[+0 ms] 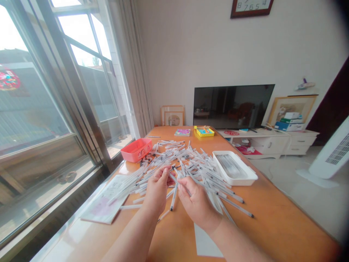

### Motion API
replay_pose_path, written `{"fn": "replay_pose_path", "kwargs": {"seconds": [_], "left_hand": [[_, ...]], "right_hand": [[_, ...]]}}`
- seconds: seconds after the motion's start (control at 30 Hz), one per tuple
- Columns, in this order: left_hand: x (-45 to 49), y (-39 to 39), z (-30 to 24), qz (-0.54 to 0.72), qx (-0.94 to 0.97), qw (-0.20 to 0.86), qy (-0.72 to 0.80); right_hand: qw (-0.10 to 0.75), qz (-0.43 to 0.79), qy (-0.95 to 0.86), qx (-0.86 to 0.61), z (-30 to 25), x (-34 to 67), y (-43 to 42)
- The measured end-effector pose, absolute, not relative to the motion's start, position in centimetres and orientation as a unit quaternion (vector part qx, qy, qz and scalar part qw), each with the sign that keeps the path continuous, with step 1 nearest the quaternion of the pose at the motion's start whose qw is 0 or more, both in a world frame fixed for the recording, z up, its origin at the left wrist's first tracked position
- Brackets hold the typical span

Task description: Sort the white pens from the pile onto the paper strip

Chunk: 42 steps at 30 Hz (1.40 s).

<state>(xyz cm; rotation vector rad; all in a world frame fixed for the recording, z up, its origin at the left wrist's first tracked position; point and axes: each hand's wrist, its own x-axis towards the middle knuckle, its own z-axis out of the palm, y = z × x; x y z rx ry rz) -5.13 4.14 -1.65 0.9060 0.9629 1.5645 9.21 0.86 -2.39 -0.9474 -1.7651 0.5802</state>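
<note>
A big heap of clear pens with dark tips (pixel 191 163) is spread over the orange-brown table (pixel 272 225). Both my hands are raised just above its near edge. My left hand (pixel 156 189) has its fingers pinched on one end of a pen (pixel 174 189) that hangs down towards me. My right hand (pixel 196 202) is closed around a pen too, its fingertips meeting those of the left hand. Whether both hands grip the same pen I cannot make out.
A white tray (pixel 240 178) holding pens stands right of the heap, a red tray (pixel 135 149) at its left. Papers (pixel 106 203) lie by the window. A yellow box (pixel 205 131) and a booklet (pixel 182 132) lie at the far end. A TV (pixel 231 105) stands behind.
</note>
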Motion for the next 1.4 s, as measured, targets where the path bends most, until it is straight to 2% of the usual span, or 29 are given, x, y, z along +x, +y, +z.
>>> {"fn": "replay_pose_path", "kwargs": {"seconds": [0.4, 0.67, 0.83, 0.97, 1.2, 1.4], "left_hand": [[-5.1, 3.9, -1.4, 0.659, 0.36, 0.534, 0.387], [-5.9, 4.2, -1.0, 0.657, 0.337, 0.567, 0.364], [-6.4, 4.7, -1.1, 0.666, 0.336, 0.546, 0.381], [-6.9, 5.3, -1.4, 0.678, 0.322, 0.537, 0.384], [-7.0, 5.7, -1.6, 0.69, 0.309, 0.531, 0.382], [-6.7, 5.5, -1.7, 0.66, 0.326, 0.556, 0.387]], "right_hand": [[0.504, 0.251, -0.732, -0.384, -2.5, 9.4, 1.3], [0.519, 0.457, -0.614, -0.381, -2.2, 9.8, 2.0], [0.546, 0.517, -0.529, -0.394, -2.1, 10.7, 2.8], [0.55, 0.523, -0.489, -0.429, -2.1, 11.9, 3.8], [0.469, 0.502, -0.569, -0.452, -1.0, 12.7, 3.6], [0.53, 0.52, -0.505, -0.439, -0.7, 13.4, 4.0]]}}
